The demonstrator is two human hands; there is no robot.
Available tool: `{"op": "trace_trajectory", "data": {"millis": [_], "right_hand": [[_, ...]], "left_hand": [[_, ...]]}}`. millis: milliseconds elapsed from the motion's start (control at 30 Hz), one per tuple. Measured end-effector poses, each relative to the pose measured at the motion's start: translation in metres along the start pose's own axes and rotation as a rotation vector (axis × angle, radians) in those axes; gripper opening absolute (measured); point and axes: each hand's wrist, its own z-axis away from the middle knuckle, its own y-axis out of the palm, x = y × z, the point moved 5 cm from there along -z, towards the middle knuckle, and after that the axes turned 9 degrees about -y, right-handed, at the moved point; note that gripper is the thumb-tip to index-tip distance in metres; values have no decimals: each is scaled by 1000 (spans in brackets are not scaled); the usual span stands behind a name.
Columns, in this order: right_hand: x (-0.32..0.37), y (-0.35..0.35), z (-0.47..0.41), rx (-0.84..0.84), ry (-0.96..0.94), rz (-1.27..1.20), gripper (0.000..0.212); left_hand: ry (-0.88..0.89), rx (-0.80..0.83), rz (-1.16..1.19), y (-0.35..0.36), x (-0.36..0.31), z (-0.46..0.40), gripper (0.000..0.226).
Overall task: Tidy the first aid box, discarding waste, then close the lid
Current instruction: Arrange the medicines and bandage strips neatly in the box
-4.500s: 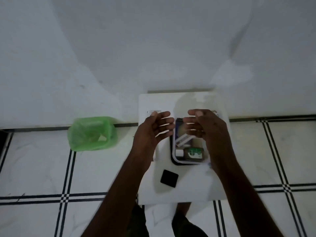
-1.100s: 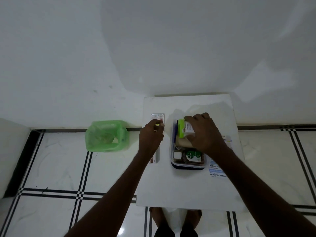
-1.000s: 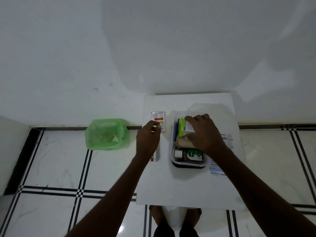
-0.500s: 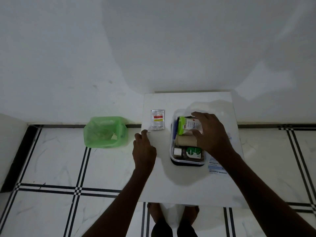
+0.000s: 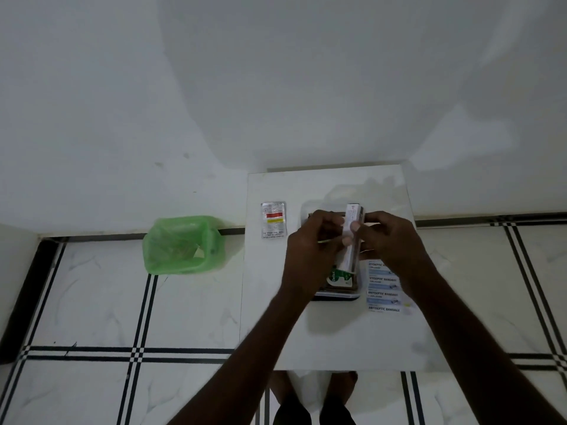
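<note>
Carton (image 5: 350, 237), long and white, held above first aid box (image 5: 337, 294), long axis running toward the wall. Left hand (image 5: 313, 245) and right hand (image 5: 387, 240) both pinch it. Green bin (image 5: 181, 245) left of box.

I have both bare forearms reaching forward and converging. My left hand (image 5: 316, 243) is curled, thumb toward my right hand (image 5: 388, 240), whose fingers are bent inward too. Between them, thumbs and fingertips of both pinch a long, narrow white carton (image 5: 349, 237) held lengthwise.
</note>
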Motion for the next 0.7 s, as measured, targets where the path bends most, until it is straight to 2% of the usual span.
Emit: {"op": "trace_trajectory", "data": {"millis": [67, 167, 267, 433, 600, 700], "right_hand": [[-6, -10, -3, -57, -36, 134, 32], [-8, -15, -7, -131, -119, 360, 35], [-11, -7, -12, -131, -157, 522, 37], [-10, 8, -13, -176, -216, 628, 38], [-14, 15, 4, -236, -335, 680, 45], [-28, 28, 17, -82, -427, 820, 59]], "left_hand": [[104, -74, -197, -3, 4, -6, 15], [315, -124, -689, 7, 10, -13, 39], [391, -76, -934, 15, 23, -19, 48], [321, -92, -992, -2, 25, -26, 58], [292, -83, -958, 2, 28, -27, 45], [302, -99, -935, 2, 33, -25, 47]]}}
